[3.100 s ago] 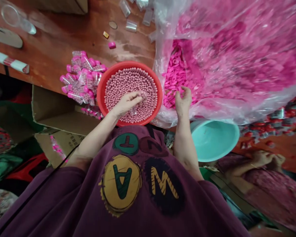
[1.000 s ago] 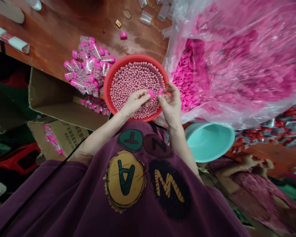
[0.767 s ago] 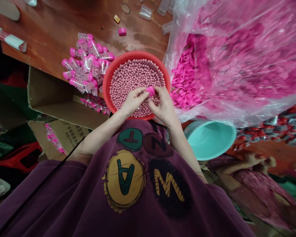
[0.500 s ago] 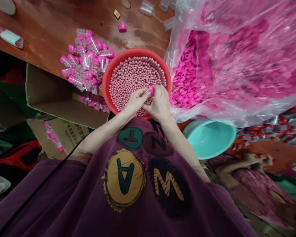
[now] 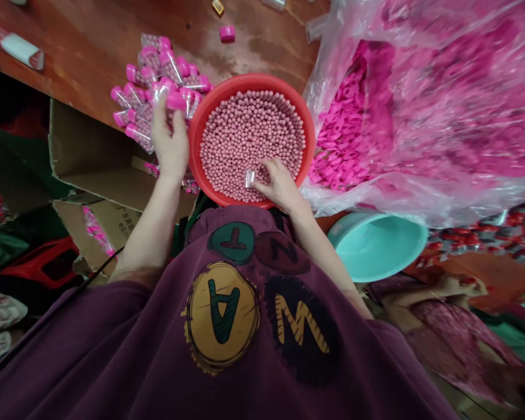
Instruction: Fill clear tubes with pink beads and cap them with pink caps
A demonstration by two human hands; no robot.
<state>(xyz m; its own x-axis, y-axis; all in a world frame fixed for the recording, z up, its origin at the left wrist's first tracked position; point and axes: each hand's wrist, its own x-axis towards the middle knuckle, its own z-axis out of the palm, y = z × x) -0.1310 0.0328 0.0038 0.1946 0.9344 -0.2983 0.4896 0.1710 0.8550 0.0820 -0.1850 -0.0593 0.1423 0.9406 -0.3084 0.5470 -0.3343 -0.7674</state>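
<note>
My left hand (image 5: pixel 170 146) reaches over the pile of clear tubes with pink caps (image 5: pixel 135 111) beside the bowl. Its fingers are spread at the pile's edge, right by a pink-capped tube (image 5: pixel 175 101). Pink beads fill most of these tubes. My right hand (image 5: pixel 280 185) is low over the pink beads (image 5: pixel 249 134) in the red bowl (image 5: pixel 194 125). Between its thumb and fingers is a small clear plastic tube (image 5: pixel 249 178) with no cap on the visible end. The fingertips behind it are partly hidden.
A plastic bag (image 5: pixel 420 192) of loose pink caps (image 5: pixel 339 140) lies right of the bowl. Near it stands a turquoise basin (image 5: pixel 376 248). Cardboard boxes (image 5: pixel 87 146) are at the left. A co-worker's arm (image 5: pixel 420 297) shows at lower right. One pink cap (image 5: pixel 227 34) lies on the table.
My hands have parted. The left has moved from the bowl to the pile with the pink-capped tube; the right has stayed over the beads and now holds an uncapped clear tube.
</note>
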